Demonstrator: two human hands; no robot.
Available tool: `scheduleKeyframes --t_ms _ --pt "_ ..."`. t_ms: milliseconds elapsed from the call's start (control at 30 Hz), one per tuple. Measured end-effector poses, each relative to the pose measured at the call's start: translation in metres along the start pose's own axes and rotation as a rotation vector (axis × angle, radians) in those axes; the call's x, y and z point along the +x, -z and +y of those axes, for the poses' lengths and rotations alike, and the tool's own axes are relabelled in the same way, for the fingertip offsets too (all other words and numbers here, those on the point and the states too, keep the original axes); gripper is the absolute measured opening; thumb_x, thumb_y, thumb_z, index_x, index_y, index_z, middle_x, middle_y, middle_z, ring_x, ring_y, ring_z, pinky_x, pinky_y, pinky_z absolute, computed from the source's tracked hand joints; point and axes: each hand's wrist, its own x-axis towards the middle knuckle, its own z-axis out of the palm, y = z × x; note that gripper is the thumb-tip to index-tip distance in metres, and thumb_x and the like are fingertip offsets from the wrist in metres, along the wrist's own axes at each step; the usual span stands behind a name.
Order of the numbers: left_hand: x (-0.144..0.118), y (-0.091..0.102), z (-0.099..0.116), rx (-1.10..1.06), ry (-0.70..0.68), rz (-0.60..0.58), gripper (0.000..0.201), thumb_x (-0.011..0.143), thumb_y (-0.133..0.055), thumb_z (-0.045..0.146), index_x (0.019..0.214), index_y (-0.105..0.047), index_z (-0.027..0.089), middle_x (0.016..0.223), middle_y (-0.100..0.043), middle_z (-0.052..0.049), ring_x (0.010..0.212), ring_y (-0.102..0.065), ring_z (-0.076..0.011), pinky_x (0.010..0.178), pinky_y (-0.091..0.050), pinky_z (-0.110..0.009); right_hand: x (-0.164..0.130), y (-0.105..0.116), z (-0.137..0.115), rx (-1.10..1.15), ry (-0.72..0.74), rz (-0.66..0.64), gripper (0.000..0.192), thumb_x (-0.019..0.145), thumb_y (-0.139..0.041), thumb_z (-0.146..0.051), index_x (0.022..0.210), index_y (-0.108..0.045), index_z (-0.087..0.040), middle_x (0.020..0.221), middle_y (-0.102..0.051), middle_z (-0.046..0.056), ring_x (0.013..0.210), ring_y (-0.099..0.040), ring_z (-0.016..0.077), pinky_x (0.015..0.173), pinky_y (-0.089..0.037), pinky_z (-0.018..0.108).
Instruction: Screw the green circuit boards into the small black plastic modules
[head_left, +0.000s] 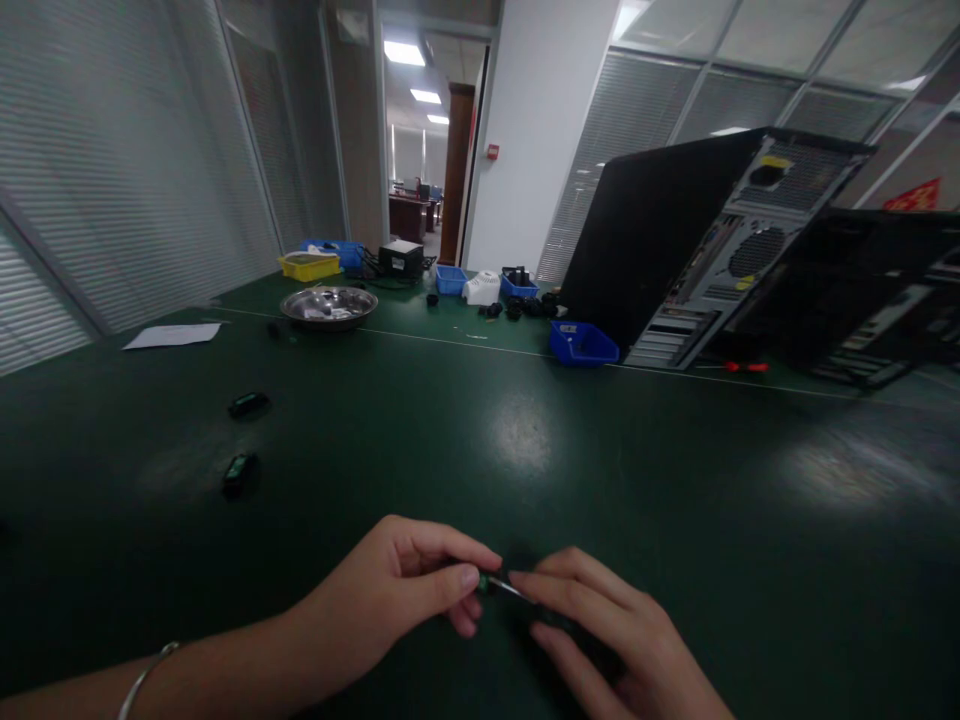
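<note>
My left hand (405, 580) is closed, pinching a small black part with a green circuit board (484, 582) between thumb and fingers; most of it is hidden. In my right hand (607, 620) is a screwdriver (511, 588), its thin metal shaft pointing left at the green board. Fingers and shadow cover its dark handle. Whether the tip touches the board, I cannot tell. On the table to the left lie two small black pieces showing green, a farther one (247, 404) and a nearer one (236, 472).
On the dark green table (420, 430) stand a metal bowl (328, 306), a paper sheet (172, 335) and a yellow tray (310, 265). A blue bin (583, 343) sits beside a large computer case (667, 220). Small black parts (529, 305) lie near a white housing (482, 288).
</note>
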Motion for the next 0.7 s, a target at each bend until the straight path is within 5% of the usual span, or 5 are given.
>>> scheduleKeyframes --t_ms 700 --pt "0.0002 -0.0016 0.0058 -0.177 0.109 -0.005 0.024 0.076 -0.078 0.032 0.093 -0.078 0.014 0.072 -0.072 -0.003 0.064 -0.066 -0.0123 0.065 -0.049 -0.023 0.0016 -0.0025 0.0000 0.019 0.046 -0.049 0.049 0.096 -0.049 -0.011 0.141 -0.052 -0.031 0.101 -0.066 0.008 0.082 -0.068 0.0170 0.070 -0.058 0.026"
